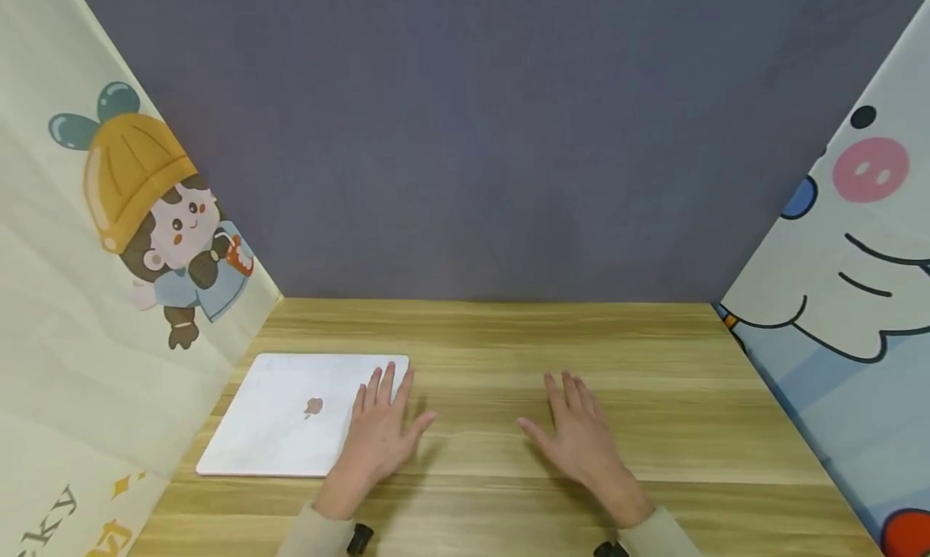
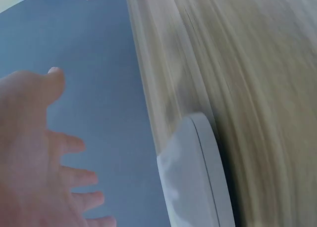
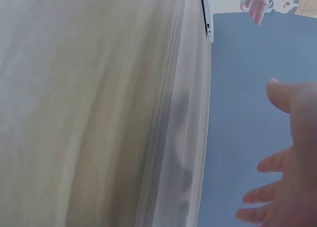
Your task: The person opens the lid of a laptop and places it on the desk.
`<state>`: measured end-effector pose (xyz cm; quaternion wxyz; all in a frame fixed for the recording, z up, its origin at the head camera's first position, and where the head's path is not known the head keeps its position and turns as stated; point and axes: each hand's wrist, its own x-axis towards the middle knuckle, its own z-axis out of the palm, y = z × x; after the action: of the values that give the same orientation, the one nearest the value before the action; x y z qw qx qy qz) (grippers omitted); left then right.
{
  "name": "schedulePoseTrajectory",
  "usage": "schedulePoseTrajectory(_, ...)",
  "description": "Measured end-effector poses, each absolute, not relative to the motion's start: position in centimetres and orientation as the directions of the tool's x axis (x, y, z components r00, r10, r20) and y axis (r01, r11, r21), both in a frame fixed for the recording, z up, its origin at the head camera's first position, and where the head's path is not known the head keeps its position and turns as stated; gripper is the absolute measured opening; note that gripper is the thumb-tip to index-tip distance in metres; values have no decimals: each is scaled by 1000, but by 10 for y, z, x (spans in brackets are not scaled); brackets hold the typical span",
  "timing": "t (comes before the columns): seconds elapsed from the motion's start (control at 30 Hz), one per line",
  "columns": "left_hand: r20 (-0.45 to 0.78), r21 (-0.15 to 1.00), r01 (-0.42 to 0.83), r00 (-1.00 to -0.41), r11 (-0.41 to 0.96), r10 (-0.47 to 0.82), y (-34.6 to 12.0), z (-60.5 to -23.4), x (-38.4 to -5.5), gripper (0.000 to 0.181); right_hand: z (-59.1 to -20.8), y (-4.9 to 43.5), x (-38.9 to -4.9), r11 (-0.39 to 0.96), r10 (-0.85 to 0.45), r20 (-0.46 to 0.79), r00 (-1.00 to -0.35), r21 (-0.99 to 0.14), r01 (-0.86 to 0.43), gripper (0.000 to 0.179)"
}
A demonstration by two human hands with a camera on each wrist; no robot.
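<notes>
A closed silver laptop (image 1: 283, 416) with an apple logo lies flat on the left part of the wooden table (image 1: 479, 492). My left hand (image 1: 378, 436) hovers over the laptop's right edge, fingers spread and pointing away from me. In the left wrist view, the laptop's rounded corner (image 2: 193, 172) shows below and beside that hand (image 2: 39, 162). To the right, my right hand (image 1: 579, 436) is held above bare wood, its fingers extended and thumb apart. Neither hand holds anything. The right wrist view shows the right hand's spread fingers (image 3: 265, 190) and a thin end of the laptop (image 3: 207, 19).
A dark grey panel (image 1: 501, 137) stands along the table's back edge. On the left rises a cream curtain (image 1: 43, 258) with a cartoon child, and on the right a curtain (image 1: 821, 395) with a cartoon pig. Dark bands (image 1: 359, 538) sit at both wrists.
</notes>
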<state>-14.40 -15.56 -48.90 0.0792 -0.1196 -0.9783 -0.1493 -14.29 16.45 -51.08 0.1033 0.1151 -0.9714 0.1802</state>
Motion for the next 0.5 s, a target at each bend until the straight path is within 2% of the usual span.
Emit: schedulePoseTrajectory(0.5,291,326,272,-940,905,177,-181,-490,-144,66,-508,139,-145,834,-179,214,-960,-485,-263,83)
